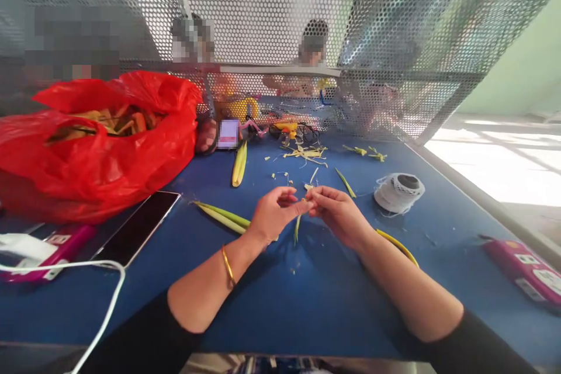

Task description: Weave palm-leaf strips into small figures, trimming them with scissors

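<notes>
My left hand [280,210] and my right hand [335,207] meet over the middle of the blue table, fingertips pinched together. Between them is a small piece of pale green leaf strip [297,227], its narrow end pointing down below the fingers; the part inside the pinch is mostly hidden. Just beyond the fingertips show a pale scrap and a thin sliver [314,175]. Left of my left hand lie long green-and-cream leaf pieces [223,217], partly covered by that hand. A curved yellow strip [398,245] lies beside my right forearm.
A spool of white thread [398,193] stands at right. An open red plastic bag [144,158] of dry husks fills the left, near a phone [138,228] and white cable [111,298]. Leaf scraps [307,155] lie farther back, before a perforated metal screen [272,11] with people behind.
</notes>
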A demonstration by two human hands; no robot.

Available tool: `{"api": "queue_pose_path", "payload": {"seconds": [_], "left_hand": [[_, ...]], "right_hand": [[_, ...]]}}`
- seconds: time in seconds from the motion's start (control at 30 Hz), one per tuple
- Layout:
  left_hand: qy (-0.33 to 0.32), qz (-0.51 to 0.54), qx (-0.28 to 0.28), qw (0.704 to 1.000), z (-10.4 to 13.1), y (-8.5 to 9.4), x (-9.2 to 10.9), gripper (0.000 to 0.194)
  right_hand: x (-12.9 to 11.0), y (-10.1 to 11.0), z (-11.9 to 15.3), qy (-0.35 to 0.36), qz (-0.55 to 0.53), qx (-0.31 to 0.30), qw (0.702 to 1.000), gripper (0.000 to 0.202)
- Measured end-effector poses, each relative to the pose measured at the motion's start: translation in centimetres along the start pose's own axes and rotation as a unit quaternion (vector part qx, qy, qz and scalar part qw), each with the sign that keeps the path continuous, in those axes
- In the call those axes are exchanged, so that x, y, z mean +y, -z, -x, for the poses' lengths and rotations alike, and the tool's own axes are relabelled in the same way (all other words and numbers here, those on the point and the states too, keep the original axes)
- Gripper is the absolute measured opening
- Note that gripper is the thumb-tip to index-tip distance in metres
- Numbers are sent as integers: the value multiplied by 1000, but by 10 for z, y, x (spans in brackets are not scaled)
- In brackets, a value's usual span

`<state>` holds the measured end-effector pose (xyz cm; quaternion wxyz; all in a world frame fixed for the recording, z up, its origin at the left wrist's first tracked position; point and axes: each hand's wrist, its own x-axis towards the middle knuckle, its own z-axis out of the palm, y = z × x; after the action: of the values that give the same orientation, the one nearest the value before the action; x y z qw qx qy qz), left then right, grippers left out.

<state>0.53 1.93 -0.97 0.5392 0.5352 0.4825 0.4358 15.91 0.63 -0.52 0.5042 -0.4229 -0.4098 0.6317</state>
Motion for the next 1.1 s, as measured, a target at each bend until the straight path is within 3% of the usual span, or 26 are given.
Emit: {"api": "queue_pose_path", "payload": {"seconds": [0.07,0.13,0.33,0.73,1.1], "left_hand": [[30,34,-80,996,3,-2,0,35],[40,52,-121,990,6,-4,1,35],[94,97,-79,988,9,-5,4,42],[184,178,-138,957,6,4,3,32],[166,121,-122,971,9,3,9,17]], "right_hand": [[-1,0,0,6,-18,12,1000,34],[-1,-2,1,6,-28,20,999,35],[1,-4,1,-9,-51,5,999,39],[-8,1,3,-3,6,31,999,36],[-11,1,2,-1,-3,44,999,38]]}}
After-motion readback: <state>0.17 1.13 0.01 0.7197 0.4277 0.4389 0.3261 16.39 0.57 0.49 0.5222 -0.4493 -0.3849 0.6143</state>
